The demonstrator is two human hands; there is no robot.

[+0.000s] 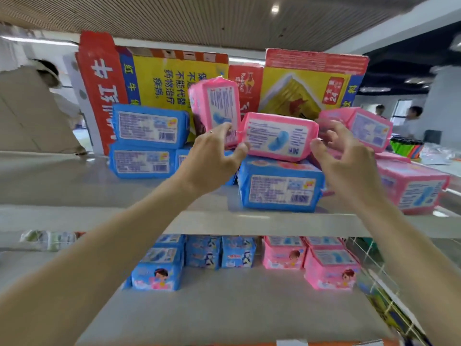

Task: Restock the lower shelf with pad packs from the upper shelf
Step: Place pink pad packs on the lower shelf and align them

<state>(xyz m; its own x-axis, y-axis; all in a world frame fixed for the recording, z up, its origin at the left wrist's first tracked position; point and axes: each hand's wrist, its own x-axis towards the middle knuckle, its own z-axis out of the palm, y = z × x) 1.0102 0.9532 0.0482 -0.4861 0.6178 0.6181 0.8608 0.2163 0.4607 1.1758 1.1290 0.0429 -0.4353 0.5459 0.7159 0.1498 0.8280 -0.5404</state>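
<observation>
On the lower shelf (224, 308) stand blue packs (159, 275) at left and pink packs (329, 273) at right. Above, on the upper shelf (74, 186), a pink pad pack (279, 137) lies atop a blue pack (279, 188). The left hand (214, 156) pinches its left end between thumb and fingers. The right hand (349, 158) is at its right end, fingers apart and loosely curled, with contact unclear. Printed cardboard boxes (154, 78) stand behind.

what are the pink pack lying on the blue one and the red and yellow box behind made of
Pink pack: probably thin glossy plastic film; it shines and puckers at its sealed ends. Red and yellow box: looks like printed cardboard, fairly matte, with stiff flaps and a ragged top edge.
</observation>
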